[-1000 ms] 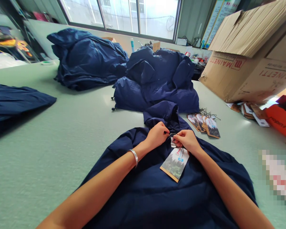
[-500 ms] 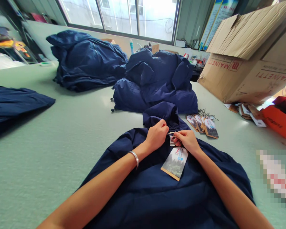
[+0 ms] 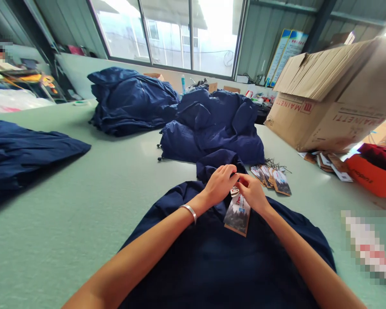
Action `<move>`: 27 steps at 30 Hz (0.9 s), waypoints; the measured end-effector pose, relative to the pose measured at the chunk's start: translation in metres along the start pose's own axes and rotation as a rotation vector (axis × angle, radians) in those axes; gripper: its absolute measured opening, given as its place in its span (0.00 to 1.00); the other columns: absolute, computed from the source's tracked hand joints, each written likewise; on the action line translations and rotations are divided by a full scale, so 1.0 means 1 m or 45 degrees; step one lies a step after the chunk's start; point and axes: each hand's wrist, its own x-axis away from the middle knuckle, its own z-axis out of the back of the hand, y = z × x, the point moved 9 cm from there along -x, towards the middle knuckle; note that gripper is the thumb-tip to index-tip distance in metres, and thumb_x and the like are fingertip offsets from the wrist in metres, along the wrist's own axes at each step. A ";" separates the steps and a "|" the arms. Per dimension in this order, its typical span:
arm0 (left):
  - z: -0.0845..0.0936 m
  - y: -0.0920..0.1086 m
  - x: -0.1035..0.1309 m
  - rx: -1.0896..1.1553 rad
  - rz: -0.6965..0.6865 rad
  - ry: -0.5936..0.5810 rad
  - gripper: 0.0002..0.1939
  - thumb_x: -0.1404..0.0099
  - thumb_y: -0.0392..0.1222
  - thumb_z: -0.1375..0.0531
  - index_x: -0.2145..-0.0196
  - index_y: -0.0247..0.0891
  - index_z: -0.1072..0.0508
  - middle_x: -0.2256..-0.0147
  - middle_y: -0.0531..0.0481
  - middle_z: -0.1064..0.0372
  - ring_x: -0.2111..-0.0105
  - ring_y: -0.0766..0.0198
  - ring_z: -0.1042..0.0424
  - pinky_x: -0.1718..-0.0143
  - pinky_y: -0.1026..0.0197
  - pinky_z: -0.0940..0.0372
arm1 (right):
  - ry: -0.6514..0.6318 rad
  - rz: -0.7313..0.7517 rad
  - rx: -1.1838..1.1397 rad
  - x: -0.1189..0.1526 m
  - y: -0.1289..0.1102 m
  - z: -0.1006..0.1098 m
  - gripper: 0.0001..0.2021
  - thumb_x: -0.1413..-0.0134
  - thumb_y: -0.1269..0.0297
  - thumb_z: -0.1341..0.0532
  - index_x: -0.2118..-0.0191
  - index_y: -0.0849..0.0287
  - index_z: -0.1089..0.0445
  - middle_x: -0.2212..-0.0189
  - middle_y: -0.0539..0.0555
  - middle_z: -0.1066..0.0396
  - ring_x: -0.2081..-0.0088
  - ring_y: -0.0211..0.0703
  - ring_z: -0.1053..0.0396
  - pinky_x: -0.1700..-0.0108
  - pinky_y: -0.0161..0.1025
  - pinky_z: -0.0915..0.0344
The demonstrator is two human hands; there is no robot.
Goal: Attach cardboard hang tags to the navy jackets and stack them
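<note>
A dark blue hooded jacket [image 3: 225,262] lies spread on the table in front of me. My left hand [image 3: 221,182], with a silver bangle on its wrist, is closed at the jacket's neck. Close against it, my right hand [image 3: 251,192] is closed in a pinch at the same spot. What the fingertips hold is too small and hidden to name. Just below them a printed hang tag [image 3: 238,214] with a forest picture hangs over the jacket, beside a small white neck label [image 3: 234,191] partly covered by my fingers.
Several hang tags [image 3: 281,183] with black strings lie right of the hood. Blue garment piles [image 3: 218,124] stand behind it, more blue fabric [image 3: 28,150] at left. An open cardboard box [image 3: 312,124], more tags and an orange bag [image 3: 369,176] are at right.
My hands have come together at the neck, the left now partly over the fingertips of the right. The hang tag has turned more upright. The view has tilted up slightly.
</note>
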 end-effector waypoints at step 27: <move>-0.053 -0.037 0.021 0.766 0.500 0.063 0.08 0.36 0.37 0.41 0.65 0.37 0.21 0.65 0.47 0.23 0.63 0.62 0.27 0.57 0.60 0.33 | 0.278 -0.302 -0.698 0.012 0.051 0.021 0.16 0.62 0.53 0.29 0.84 0.57 0.31 0.84 0.46 0.40 0.79 0.33 0.45 0.74 0.35 0.44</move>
